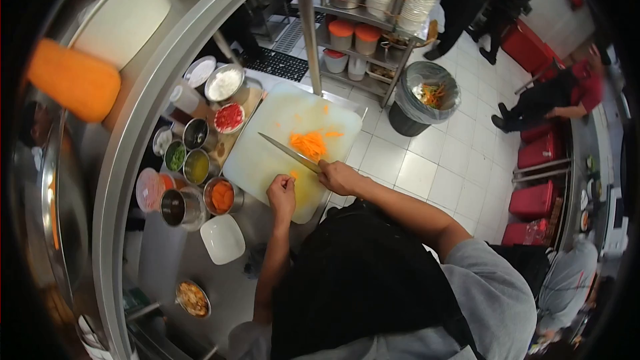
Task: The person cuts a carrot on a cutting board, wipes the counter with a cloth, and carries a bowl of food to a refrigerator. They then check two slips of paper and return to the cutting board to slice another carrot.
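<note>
Head view: cutting the carrot piece (293, 175) on the cutting board (280, 120) likely goes best with fingertips tucked back and short, steady strokes. The left hand (281, 192) pinches the piece, fingers curled together. The right hand (338, 175) is closed round the knife (288, 151) handle, with the blade lying beside the carrot strips (309, 142).

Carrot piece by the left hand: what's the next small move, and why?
Probably slice the knife down through the small carrot piece that the left hand pins on the cutting board; the right hand holds the blade beside it, and cut strips lie piled beyond.
</note>
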`<state>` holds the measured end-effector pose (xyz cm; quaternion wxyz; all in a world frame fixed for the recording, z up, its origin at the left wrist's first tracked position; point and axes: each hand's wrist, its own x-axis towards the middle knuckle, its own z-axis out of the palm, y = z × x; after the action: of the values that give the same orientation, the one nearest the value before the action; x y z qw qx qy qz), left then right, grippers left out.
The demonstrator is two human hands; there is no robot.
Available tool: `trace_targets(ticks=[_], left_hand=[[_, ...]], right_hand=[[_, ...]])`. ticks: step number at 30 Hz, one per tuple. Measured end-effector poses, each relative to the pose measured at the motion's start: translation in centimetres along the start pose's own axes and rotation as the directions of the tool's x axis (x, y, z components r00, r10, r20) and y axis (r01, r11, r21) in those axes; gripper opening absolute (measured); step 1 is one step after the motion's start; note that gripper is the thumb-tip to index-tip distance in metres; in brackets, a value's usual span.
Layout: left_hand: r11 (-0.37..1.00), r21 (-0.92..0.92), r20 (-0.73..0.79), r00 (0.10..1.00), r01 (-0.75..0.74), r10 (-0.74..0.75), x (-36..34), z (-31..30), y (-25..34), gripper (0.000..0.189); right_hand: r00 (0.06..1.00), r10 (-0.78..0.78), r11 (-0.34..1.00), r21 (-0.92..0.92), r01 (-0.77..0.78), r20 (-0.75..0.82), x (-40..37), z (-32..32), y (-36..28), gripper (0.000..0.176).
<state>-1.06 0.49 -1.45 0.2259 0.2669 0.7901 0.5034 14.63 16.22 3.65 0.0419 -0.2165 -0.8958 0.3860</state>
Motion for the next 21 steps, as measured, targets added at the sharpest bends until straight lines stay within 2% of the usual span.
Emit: trace_targets(ticks=[1, 2, 3, 5, 8, 15, 21], left_hand=[[0.971, 0.167, -0.035, 0.983, -0.173, 0.181, -0.5, -0.5, 0.8, 0.005], [0.883, 0.337, -0.032, 0.933, -0.328, 0.359, -0.9, -1.0, 1.8, 0.006], [0.885, 0.342, -0.043, 0.935, -0.317, 0.352, -1.1, -1.2, 2.3, 0.006], [0.835, 0.372, 0.003, 0.9, -0.405, 0.435, -1.3, -1.4, 3.2, 0.01], [0.803, 0.397, 0.062, 0.886, -0.444, 0.459, -0.7, -1.2, 3.4, 0.009], [0.814, 0.378, 0.096, 0.893, -0.441, 0.44, -0.1, -1.2, 3.1, 0.007], [0.782, 0.435, 0.149, 0.892, -0.446, 0.426, 0.3, -1.0, 3.4, 0.005]], right_hand=[[1.0, -0.014, 1.0, -0.003, 0.014, 0.018, 0.0, 0.1, -0.5, 0.029], [0.999, -0.008, 1.0, -0.009, 0.009, 0.035, -0.1, 0.2, -1.0, 0.029], [0.999, 0.0, 1.0, -0.014, 0.0, 0.048, -0.2, 0.3, -1.3, 0.029], [0.999, -0.007, 1.0, 0.002, 0.007, 0.05, -0.2, 1.0, -1.9, 0.028], [0.999, -0.019, 1.0, -0.01, 0.019, 0.038, -0.1, 2.2, -2.1, 0.028], [0.998, -0.036, 0.998, -0.05, 0.039, 0.057, 0.0, 3.4, -2.3, 0.028], [0.999, -0.016, 0.998, -0.054, 0.019, 0.05, 1.6, 3.9, -2.4, 0.027]])
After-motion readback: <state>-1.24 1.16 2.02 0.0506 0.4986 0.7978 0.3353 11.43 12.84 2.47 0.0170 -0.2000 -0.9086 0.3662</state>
